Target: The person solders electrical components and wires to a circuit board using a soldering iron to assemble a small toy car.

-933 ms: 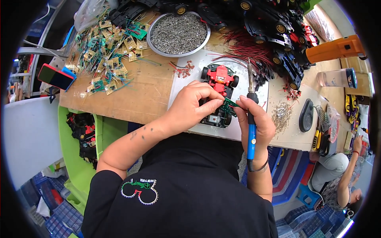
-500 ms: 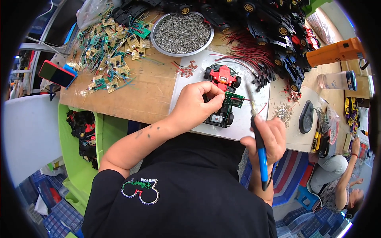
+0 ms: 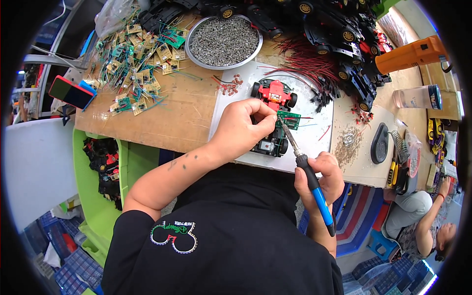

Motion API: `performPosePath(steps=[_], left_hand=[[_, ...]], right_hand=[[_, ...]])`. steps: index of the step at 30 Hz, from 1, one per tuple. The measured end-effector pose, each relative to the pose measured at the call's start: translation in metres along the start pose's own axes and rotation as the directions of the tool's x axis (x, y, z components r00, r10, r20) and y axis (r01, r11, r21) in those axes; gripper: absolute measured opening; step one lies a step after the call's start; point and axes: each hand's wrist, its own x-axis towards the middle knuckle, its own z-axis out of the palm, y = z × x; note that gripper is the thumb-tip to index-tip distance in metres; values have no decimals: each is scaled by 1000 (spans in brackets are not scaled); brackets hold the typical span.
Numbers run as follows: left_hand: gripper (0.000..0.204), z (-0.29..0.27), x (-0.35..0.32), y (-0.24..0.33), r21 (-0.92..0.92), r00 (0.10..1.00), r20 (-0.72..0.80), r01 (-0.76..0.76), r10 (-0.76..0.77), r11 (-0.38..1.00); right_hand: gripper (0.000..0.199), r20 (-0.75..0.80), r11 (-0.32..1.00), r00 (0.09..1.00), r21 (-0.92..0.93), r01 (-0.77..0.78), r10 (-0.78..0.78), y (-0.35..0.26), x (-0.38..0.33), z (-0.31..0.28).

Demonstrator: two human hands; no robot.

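One phone (image 3: 70, 92) at the far left of my bench, then a heap of small circuit boards (image 3: 135, 54), too many to count, and one metal bowl of screws (image 3: 223, 42). My left hand (image 3: 243, 129) pinches the one toy car chassis (image 3: 272, 118) on the white mat (image 3: 314, 135). My right hand (image 3: 319, 179) is wrapped around one soldering iron (image 3: 307, 169), tip on the green board (image 3: 289, 119). One orange tool (image 3: 408, 54) sits far right on the cardboard-topped bench (image 3: 172, 118).

red-bodied plastic toy car (image 3: 275, 93) | green circuit board (image 3: 289, 119) | blue-and-black handled soldering iron (image 3: 314, 189) | orange power tool (image 3: 410, 55) | silver round metal dish (image 3: 223, 42), grey screws | brown counter (image 3: 167, 113)
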Motion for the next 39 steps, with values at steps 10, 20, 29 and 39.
performPosePath(steps=[10, 20, 29, 39], left_hand=[[11, 0, 1, 3, -6, 999, 10, 32, -32, 999], [10, 1, 0, 3, -54, 1000, 4, 26, -26, 998], [19, -19, 7, 34, 379, 918, 120, -394, 378, 837], [10, -9, 6, 40, 149, 943, 157, -316, 293, 937]], right_hand=[[36, 51, 997, 995, -6, -83, 83, -1, -2, -8], [62, -93, 949, 945, 9, -314, 313, 13, 26, 22], [69, 150, 864, 891, 222, -453, 429, 13, 37, 21], [64, 157, 835, 891, 311, -453, 425, 8, 30, 18]])
